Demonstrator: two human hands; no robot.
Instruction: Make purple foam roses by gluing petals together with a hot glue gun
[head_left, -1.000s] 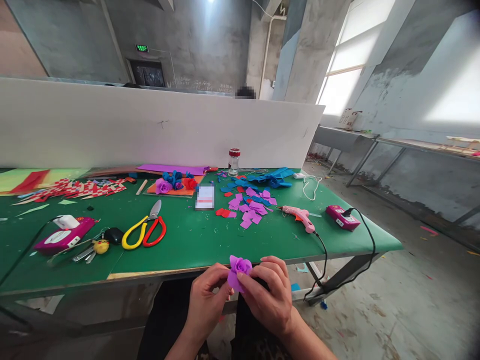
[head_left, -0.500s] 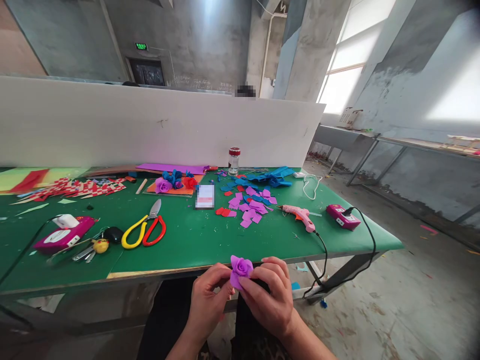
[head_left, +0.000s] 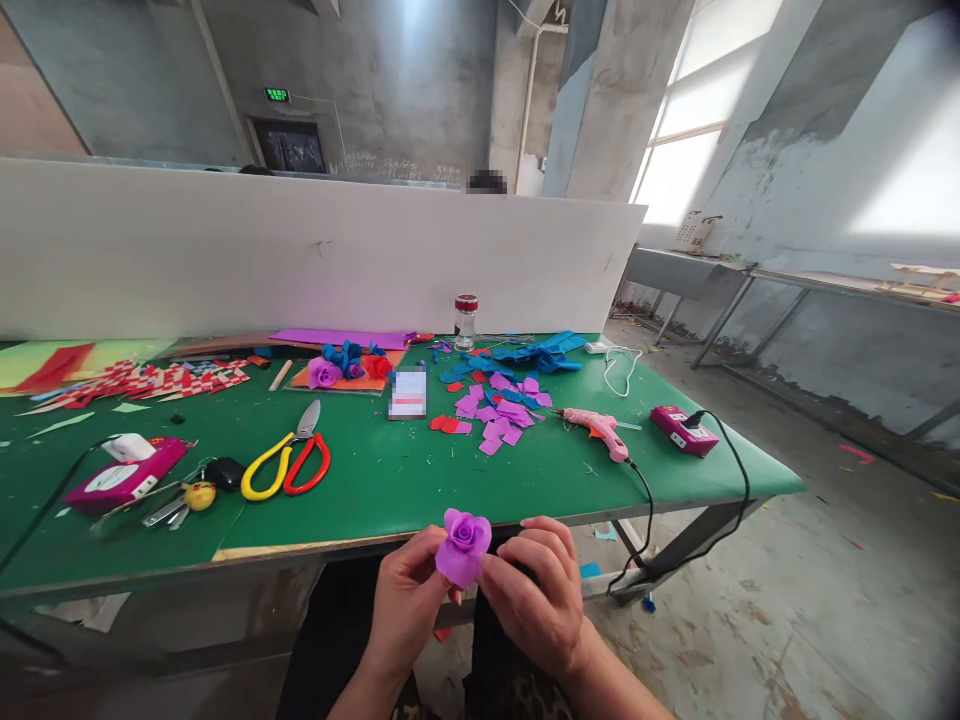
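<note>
A purple paper rose [head_left: 463, 547] faces me just off the table's front edge, its petals spread round a tight spiral centre. My left hand [head_left: 409, 590] pinches it from the left and below; the fingertips behind the petals are hidden. Thumb and curled fingers of my right hand [head_left: 536, 590] close on the rose's right petal edge. Beyond my hands, loose purple paper petals [head_left: 514, 412] lie in a pile with red pieces [head_left: 450, 424] and blue crepe paper [head_left: 547, 352]. To the right of the pile rests a pink glue gun [head_left: 596, 427].
Scissors [head_left: 300, 455], keys [head_left: 176, 510] and a purple power socket [head_left: 131, 472] lie at the left. Finished paper flowers [head_left: 349, 365] sit on an orange sheet. A lidded glass jar [head_left: 465, 322] stands before the white partition [head_left: 322, 250]. Another socket [head_left: 684, 430] trails its cord off the right edge.
The rose has turned more toward me and shifted slightly left with my left hand, showing its lower petals more. My right hand has moved a little, its fingertips now at the petal's edge.
</note>
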